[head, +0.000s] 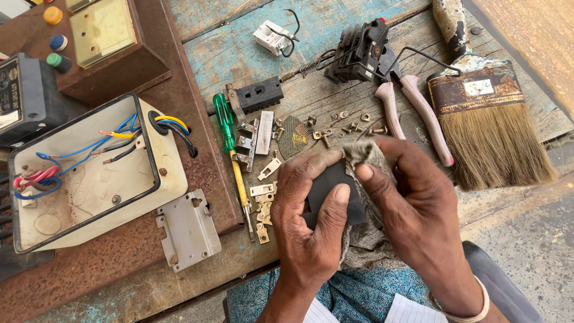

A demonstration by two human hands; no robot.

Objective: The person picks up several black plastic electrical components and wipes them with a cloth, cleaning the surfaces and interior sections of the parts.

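My left hand [311, 224] grips a small black plastic block [326, 186] at the near edge of the workbench, thumb laid across its face. My right hand [415, 206] presses a grey rag [366, 152] against the top of that block with its fingertips. More of the rag hangs down under both hands onto my lap. Just left of my hands lie several small brass and steel contact pieces [263, 206] and a screwdriver [232, 152] with a green and yellow handle.
An open cream switch box [164, 176] with blue, red and yellow wires sits at left beside a grey metal plate [188, 230]. Behind my hands lie loose screws [350, 127], pliers with pink handles [412, 104], a black switch body [359, 51] and a wide paintbrush [487, 122].
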